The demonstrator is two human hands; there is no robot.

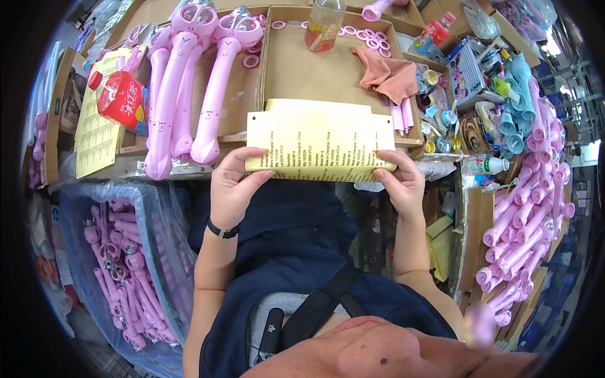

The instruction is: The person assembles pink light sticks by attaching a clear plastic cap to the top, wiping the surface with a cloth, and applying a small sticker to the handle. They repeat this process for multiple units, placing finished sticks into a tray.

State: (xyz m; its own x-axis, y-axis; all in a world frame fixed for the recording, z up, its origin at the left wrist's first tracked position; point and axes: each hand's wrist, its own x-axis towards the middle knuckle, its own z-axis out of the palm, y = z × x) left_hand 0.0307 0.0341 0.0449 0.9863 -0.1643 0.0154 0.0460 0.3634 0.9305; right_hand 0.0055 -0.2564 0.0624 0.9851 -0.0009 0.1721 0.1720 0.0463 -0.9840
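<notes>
Between my two hands I hold a yellow sheet of printed labels (315, 142), its lower edge curled toward me over the front of the workbench. My left hand (236, 183) pinches the sheet's left end between thumb and fingers. At the right end, my right hand (403, 179) grips it the same way. Another pale yellow piece shows behind its top edge. Left of the sheet, several pink toy wands (214, 104) with clear domed heads lie on the bench, their handles toward me.
A cardboard tray (302, 69) holds pink rings, a bottle (324, 28) and an orange cloth (387, 72). At left lie a red carton (120, 97) and another label sheet (94, 145). A lined bin (161, 252) contains wands; pink handles (520, 214) pile up at right.
</notes>
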